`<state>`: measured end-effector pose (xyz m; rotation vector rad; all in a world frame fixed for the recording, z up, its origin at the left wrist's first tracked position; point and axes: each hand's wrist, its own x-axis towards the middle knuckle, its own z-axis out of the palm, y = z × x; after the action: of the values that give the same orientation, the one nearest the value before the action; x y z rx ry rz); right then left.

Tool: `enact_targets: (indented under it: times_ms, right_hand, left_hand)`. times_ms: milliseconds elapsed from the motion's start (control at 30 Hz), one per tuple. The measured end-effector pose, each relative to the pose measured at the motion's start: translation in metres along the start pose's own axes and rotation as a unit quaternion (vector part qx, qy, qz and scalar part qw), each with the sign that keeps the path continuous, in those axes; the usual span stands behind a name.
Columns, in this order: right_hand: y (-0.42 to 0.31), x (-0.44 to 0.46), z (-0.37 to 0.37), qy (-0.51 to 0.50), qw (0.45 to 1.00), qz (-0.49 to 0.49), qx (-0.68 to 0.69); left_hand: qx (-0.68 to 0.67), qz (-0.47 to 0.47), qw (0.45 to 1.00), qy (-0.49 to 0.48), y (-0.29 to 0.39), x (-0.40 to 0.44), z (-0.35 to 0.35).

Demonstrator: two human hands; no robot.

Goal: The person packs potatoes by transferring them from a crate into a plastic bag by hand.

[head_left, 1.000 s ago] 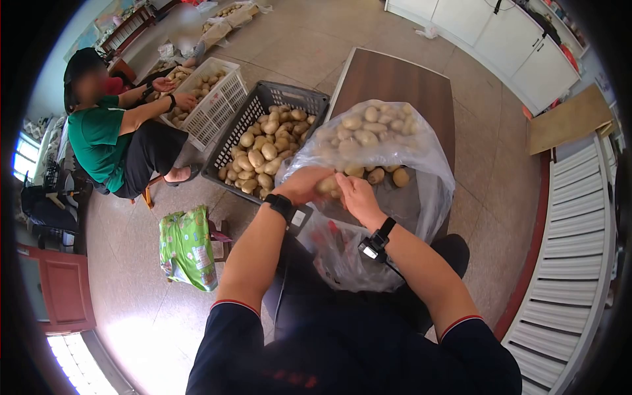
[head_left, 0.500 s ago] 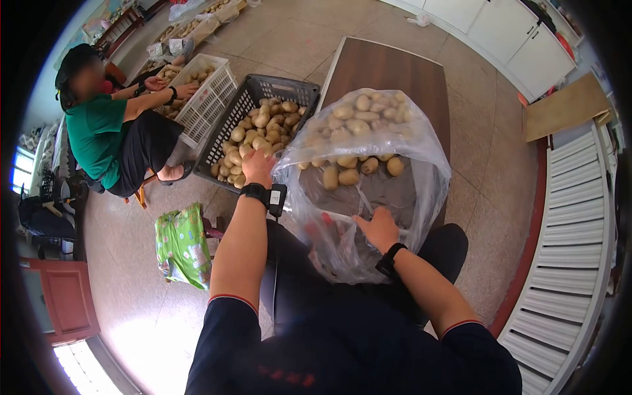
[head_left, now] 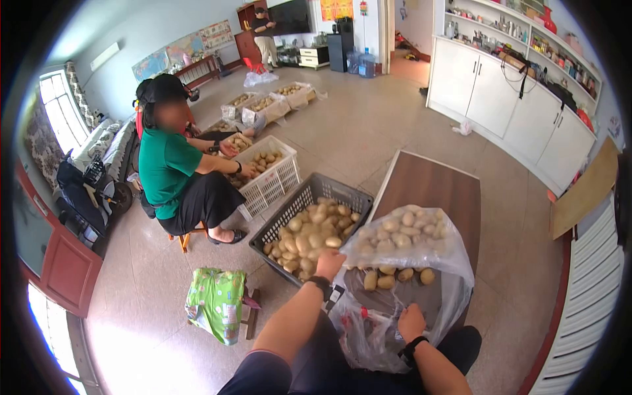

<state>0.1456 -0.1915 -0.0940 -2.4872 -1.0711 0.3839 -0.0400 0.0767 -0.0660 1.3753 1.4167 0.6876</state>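
My left hand (head_left: 330, 263) is at the near right corner of a black crate (head_left: 270, 255) heaped with potatoes (head_left: 306, 238). A pale potato (head_left: 334, 242) shows just beyond its fingers; whether they touch it is unclear. To the right, a clear plastic bag (head_left: 454, 280) lies over the near end of a brown table (head_left: 428, 187), with many potatoes (head_left: 408, 230) at its far side and several more near its mouth. My right hand (head_left: 412, 322) is at the bag's near part, fingers bent in against the plastic. Both wrists wear dark bands.
A person in green (head_left: 168, 155) sits by a white crate (head_left: 280, 174) of potatoes at the left. Another person (head_left: 263, 36) stands far back. A green cloth-covered stool (head_left: 217, 303) is at lower left. White cabinets (head_left: 500, 92) and a radiator (head_left: 586, 309) are on the right.
My left hand left the bag, where it was beside my right hand, and went to the black crate. My right hand stayed by the bag, its fingers drawing in. The view has tilted up.
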Motion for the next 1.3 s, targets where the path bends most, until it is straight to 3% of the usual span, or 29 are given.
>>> enact_targets:
  times_ms: [100,267,367,433,733,1067,1233,1300]
  right_hand:
    - [0.005,0.009,0.001,0.019,0.996,0.062,0.068]
    - [0.013,0.019,0.006,0.044,0.987,0.045,0.15]
    - [0.0,0.012,-0.02,-0.047,0.997,0.015,0.064]
    - [-0.002,0.006,-0.027,-0.097,0.992,-0.078,-0.037]
    - [0.01,0.018,-0.032,-0.168,0.973,-0.12,-0.102]
    - [0.03,0.012,-0.041,-0.168,0.964,-0.165,-0.122]
    - [0.03,0.005,-0.043,-0.185,0.962,-0.157,-0.127]
    - [0.028,0.001,-0.046,-0.188,0.961,-0.161,-0.123]
  left_hand:
    - [0.031,0.001,0.999,-0.023,-0.014,0.011,0.005]
    - [0.043,0.025,0.998,-0.032,-0.012,0.007,0.008]
    - [0.066,0.03,0.994,-0.079,-0.006,0.003,0.007]
    - [-0.002,-0.007,0.987,-0.159,0.004,-0.007,0.005]
    - [0.082,0.028,0.959,-0.27,0.021,-0.022,0.009]
    - [0.058,0.021,0.952,-0.299,0.013,-0.019,0.015]
    - [0.04,0.088,0.964,-0.25,0.01,-0.019,0.021]
    - [0.037,0.071,0.964,-0.254,0.011,-0.016,0.021]
